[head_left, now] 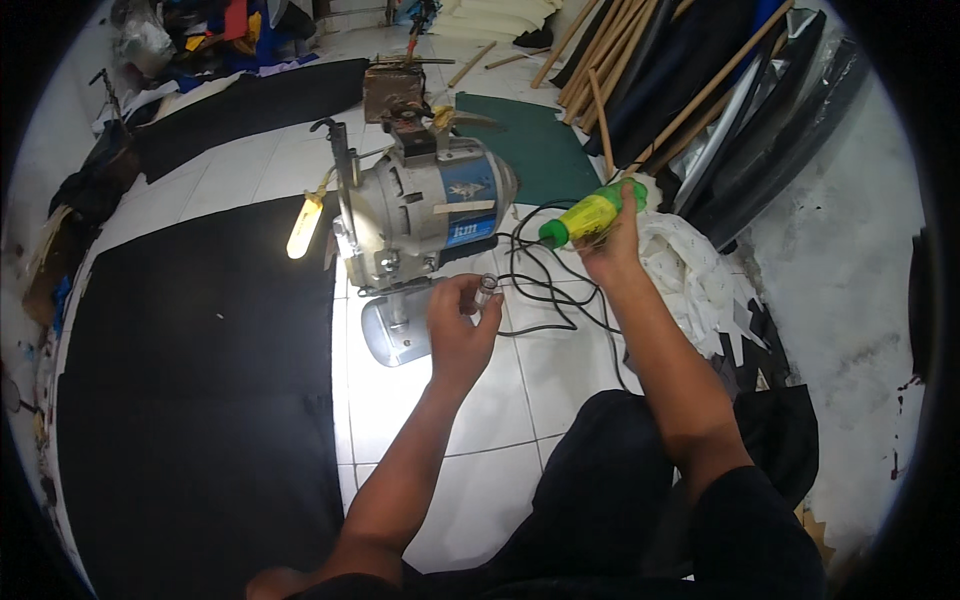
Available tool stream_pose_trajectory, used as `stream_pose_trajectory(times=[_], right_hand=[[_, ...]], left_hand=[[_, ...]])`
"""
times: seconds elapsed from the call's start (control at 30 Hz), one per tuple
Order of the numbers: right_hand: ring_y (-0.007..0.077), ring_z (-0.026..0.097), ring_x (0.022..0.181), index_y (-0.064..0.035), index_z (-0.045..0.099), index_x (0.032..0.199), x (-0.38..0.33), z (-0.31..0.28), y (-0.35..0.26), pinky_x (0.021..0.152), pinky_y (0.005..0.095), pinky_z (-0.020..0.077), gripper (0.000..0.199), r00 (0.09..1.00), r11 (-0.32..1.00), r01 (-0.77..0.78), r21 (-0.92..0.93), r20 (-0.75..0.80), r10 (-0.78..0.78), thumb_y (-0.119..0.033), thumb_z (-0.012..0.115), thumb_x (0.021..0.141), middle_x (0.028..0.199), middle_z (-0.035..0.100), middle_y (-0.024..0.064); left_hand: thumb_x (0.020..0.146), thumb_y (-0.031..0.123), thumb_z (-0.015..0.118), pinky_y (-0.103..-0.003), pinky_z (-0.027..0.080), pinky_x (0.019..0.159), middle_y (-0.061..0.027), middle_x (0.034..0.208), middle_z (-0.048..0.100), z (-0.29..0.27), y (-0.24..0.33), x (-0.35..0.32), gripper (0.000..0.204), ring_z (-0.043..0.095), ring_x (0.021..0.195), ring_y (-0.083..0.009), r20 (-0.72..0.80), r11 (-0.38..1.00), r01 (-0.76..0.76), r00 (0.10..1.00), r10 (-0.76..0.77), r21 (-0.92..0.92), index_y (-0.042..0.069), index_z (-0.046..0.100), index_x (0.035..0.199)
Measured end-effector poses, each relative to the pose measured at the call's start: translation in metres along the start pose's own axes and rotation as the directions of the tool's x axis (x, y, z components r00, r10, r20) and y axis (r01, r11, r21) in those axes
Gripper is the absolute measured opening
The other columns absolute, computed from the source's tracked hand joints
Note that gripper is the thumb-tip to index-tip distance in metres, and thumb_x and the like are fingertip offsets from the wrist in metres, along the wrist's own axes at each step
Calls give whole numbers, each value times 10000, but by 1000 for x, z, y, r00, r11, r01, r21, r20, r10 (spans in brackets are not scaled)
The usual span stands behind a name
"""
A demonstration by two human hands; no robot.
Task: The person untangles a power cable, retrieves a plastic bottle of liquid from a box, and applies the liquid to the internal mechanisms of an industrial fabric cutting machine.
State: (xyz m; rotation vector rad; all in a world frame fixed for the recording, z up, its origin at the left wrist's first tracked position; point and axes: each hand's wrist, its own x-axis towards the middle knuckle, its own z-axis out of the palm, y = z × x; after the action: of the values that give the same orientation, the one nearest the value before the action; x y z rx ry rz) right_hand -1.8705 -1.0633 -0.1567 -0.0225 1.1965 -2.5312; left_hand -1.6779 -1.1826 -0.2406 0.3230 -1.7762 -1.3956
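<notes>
My left hand [460,340] is closed around a small clear cylindrical container [486,287], held low beside the cutting machine. In my right hand [617,245] is a green plastic bottle [590,216] with a yellow label, tilted so its green top end points down and to the left. Bottle and container are apart. In front of me stands an electric fabric cutting machine [405,215], with a silver motor housing and a blue label. Its grey base plate [380,335] rests on the white tiles, partly hidden by my left hand. A lit lamp [304,228] hangs at its left.
A black cable [550,290] lies in loops between my hands. Black fabric [200,350] covers the floor at left; a dark green sheet [540,150] lies behind the machine. Crumpled white material [685,275] sits at right, below leaning wooden poles [610,60] and fabric rolls [790,130].
</notes>
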Motion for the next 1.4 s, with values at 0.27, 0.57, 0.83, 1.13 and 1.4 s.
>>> stream_pose_trajectory(times=[0.27,0.57,0.83,1.13,1.4], right_hand=[[218,616,930,-107,524,1088,3,-6,0,761,341,539,515,998,1000,21,7,61,-22,-589,551,910,1029,589,75],[219,601,921,-100,534,1097,5,-5,-1,788,362,523,555,997,998,59,-34,42,-58,-618,545,898,1052,578,91],[220,612,902,-108,539,1082,7,-12,-6,793,349,530,484,995,999,51,-8,89,-50,-562,555,915,995,593,67],[197,645,882,-115,581,1069,0,-4,-4,746,335,547,426,997,997,58,-44,57,-55,-519,537,939,977,635,49],[211,650,884,-92,577,1076,3,-7,-4,753,341,554,474,994,995,72,-61,87,-67,-541,550,927,991,634,67]], left_hand=[[808,75,717,-319,471,728,-96,943,585,-19,-75,-11,242,567,806,-190,-156,993,104,983,-95,50,10,596,1007],[810,74,712,-291,487,719,-74,917,605,-61,-144,-6,222,581,755,-146,-296,968,248,927,-229,27,2,611,993],[823,85,720,-291,506,747,-63,899,689,-69,-132,11,224,634,770,-130,-326,967,254,916,-234,19,19,661,1029],[801,89,738,-294,503,737,-60,904,695,-74,-121,17,254,628,752,-135,-290,963,244,935,-203,116,44,677,1044],[813,94,730,-290,503,694,-56,877,685,-69,-114,16,260,614,723,-127,-283,969,218,942,-178,116,37,666,1059]])
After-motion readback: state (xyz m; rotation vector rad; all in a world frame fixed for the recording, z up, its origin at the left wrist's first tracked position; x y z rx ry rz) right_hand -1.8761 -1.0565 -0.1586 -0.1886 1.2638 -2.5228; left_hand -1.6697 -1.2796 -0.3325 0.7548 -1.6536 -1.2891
